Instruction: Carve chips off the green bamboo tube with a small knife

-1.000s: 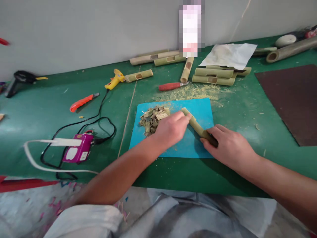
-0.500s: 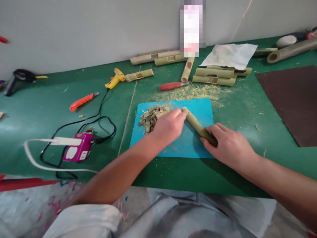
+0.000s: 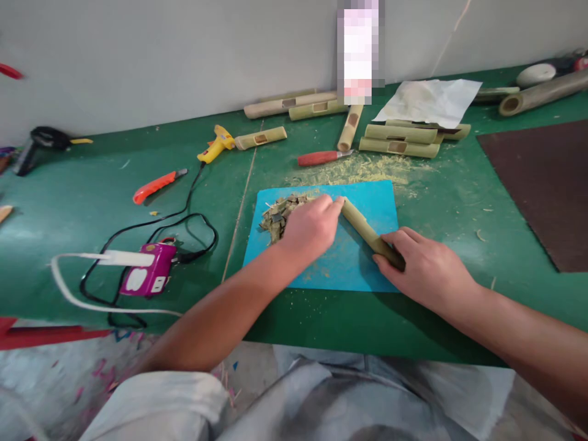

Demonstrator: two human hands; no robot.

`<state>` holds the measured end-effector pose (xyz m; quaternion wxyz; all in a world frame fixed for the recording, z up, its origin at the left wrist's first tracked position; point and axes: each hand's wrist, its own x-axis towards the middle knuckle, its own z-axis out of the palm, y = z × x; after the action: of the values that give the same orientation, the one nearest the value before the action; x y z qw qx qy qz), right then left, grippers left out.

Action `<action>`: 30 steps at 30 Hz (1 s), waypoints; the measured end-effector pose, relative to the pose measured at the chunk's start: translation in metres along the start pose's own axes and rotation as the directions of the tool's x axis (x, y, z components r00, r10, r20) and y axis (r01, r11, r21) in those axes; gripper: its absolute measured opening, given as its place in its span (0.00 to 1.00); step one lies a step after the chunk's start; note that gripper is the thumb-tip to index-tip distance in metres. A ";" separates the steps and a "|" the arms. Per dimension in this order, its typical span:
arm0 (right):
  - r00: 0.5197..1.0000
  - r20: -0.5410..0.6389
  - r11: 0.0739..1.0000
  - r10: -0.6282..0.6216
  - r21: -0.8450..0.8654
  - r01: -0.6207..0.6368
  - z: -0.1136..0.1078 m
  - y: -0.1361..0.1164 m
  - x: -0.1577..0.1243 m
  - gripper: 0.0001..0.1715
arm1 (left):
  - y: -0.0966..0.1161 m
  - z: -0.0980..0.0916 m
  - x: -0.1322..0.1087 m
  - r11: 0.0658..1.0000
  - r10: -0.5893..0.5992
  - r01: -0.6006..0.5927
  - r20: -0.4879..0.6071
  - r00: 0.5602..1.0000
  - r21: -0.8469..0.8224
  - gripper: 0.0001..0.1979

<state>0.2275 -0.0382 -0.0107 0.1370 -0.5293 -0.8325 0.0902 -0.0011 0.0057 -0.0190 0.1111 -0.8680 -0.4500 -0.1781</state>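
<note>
From my remote seat I take the bright blue rectangular cutting mat (image 3: 353, 269) on the green table (image 3: 92, 208) as my landmark. A short greenish-brown bamboo tube (image 3: 362, 228) lies slantwise across the mat, its far end towards the mat's middle top and its near end by the mat's lower right corner.

My right hand (image 3: 425, 269) is at that near end. Its fingers are curled round the bamboo tube and clamped on it, and the wrist lies just off the mat's right edge.

My left hand (image 3: 312, 226) rests on the mat's upper middle with its fingers bent and drawn together, and the fingertips meet the tube's far end. I cannot tell whether they pinch the tube or only press against it. The knuckles touch a heap of small cut bamboo chips (image 3: 278, 215) at the mat's upper left.

- **Beyond the mat's far edge:** pale sawdust (image 3: 362, 168), a red-handled knife (image 3: 319, 158) and several slotted bamboo lengths (image 3: 397, 139).
- **Well to the mat's left:** an orange utility knife (image 3: 158, 184), a yellow glue gun (image 3: 215, 144) and a purple power strip (image 3: 149, 278).
- **To the mat's right, well apart:** a dark brown flat sheet (image 3: 542, 184).
</note>
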 end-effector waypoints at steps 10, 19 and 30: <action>1.000 0.025 1.000 0.007 -0.007 -0.007 -0.001 -0.001 -0.001 0.12 | 0.001 -0.001 -0.001 0.998 0.043 -0.041 0.040 0.998 -0.051 0.20; 0.997 0.021 0.989 -0.080 -0.123 0.082 -0.001 -0.012 -0.001 0.11 | -0.012 0.002 0.003 0.995 -0.039 0.042 0.027 0.999 -0.094 0.19; 0.996 0.025 0.975 -0.086 -0.204 0.089 0.000 -0.014 -0.001 0.14 | -0.011 0.001 0.003 0.987 -0.051 0.058 0.047 0.998 -0.150 0.19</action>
<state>0.2164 -0.0451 -0.0067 0.0788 -0.5027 -0.8609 0.0021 -0.0085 0.0148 -0.0181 0.0304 -0.8649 -0.4611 -0.1962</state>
